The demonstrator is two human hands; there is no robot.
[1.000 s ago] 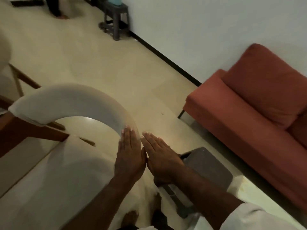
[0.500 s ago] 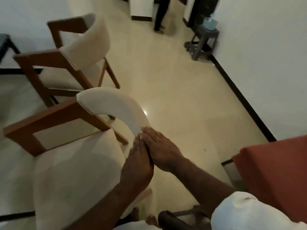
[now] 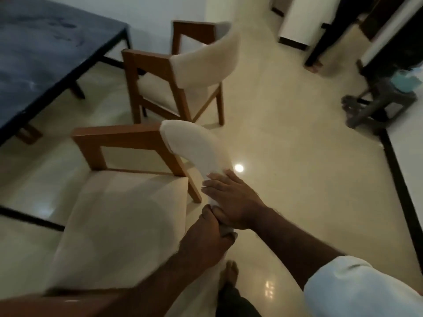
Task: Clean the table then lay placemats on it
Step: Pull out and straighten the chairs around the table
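Cream fabric, smooth and tightly stretched, covers the curved backrest (image 3: 192,147) of the near armchair (image 3: 123,225), whose square-edged arms and legs are of reddish-brown wood. Its seat is a broad, flat cushion in the same pale cloth.

Our right hand (image 3: 231,202) lies flat on the lower end of that backrest, fingers straight and pressed against the fabric, holding nothing. Just below it, and touching it, our left hand (image 3: 206,234) has its fingers curled round the tail of the backrest, gripping the padded edge. A white cloth sleeve (image 3: 357,289) covers our right upper arm, and one bare foot (image 3: 231,271) shows on the tiles beneath the hands.

Up at the left, well apart from both hands, stands the dark blue-grey, flat-topped table (image 3: 45,53) with its thin black frame and legs; its surface looks dull and faintly streaked. Between it and the open room sits a second armchair (image 3: 183,72) of the same wood and cream upholstery, its rounded back turned towards us.

Around it all spreads the glossy cream tiled floor (image 3: 297,179), which throws back a small round spot of light beside our right fingers. At the far right, near the black skirting, we see a small dark stool (image 3: 384,104), blurred. Another person's dark-clad legs (image 3: 320,49) stand at the top.
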